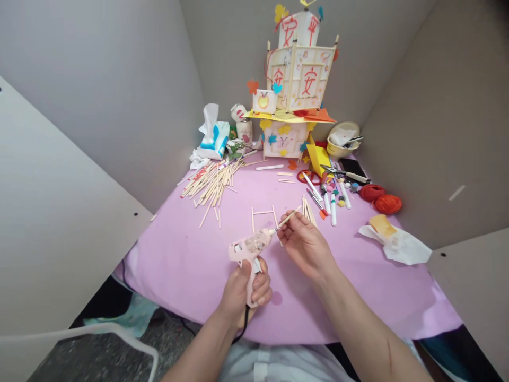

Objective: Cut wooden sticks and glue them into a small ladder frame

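Note:
My left hand [249,289] is wrapped around the handle of a pale pink hot glue gun [251,244], its nozzle pointing right. Pinched in the fingers of my right hand [304,239] is a thin wooden stick [287,218], its lower end close to the nozzle; whether they touch I cannot tell. Just behind the glue gun lies a small frame of sticks [263,213], two uprights joined by a crossbar, partly hidden by the gun and my right hand. A small bundle of sticks [308,211] lies beyond my right hand.
A large pile of sticks [214,183] lies at the back left, near a tissue pack [216,139]. A decorated paper-and-stick tower [292,95] stands at the back. Markers [333,208], pliers [352,175], red yarn [387,203] and bread on paper [405,248] lie to the right.

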Motion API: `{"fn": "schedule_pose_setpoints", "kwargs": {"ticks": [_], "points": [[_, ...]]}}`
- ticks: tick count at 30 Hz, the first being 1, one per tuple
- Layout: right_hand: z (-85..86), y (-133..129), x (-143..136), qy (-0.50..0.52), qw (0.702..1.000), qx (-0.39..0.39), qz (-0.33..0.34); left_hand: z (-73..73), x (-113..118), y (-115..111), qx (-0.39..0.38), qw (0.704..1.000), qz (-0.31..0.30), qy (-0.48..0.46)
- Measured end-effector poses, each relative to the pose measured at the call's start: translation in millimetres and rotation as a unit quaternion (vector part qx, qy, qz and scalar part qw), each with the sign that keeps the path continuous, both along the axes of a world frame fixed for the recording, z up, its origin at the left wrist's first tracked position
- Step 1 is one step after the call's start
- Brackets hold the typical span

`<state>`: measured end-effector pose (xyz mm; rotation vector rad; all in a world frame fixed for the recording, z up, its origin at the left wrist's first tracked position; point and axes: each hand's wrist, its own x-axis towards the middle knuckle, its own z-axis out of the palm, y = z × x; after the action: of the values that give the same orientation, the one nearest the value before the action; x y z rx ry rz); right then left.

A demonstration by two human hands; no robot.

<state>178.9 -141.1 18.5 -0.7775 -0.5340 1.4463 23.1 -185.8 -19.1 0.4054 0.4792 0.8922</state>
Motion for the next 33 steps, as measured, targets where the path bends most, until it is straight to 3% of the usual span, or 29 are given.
{"fn": "schedule_pose_setpoints", "kwargs": {"ticks": [8,23,33], "points": [[-6.6,-0.4,-1.7,0.029,0.999,-0.014,0.017,-2.7,0.4,0.5,-0.003,1.0,-0.005,-0.009],[-7.5,-1.1,-1.9,-0.008,1.0,-0.008,0.017,-2.0,1.4,1.3,-0.005,1.0,-0.004,0.012],[-8.0,-1.0,-1.6,0.049,0.998,-0.032,0.011,-3.1,4.5,-0.4,0.012,0.997,0.033,0.062]]}}
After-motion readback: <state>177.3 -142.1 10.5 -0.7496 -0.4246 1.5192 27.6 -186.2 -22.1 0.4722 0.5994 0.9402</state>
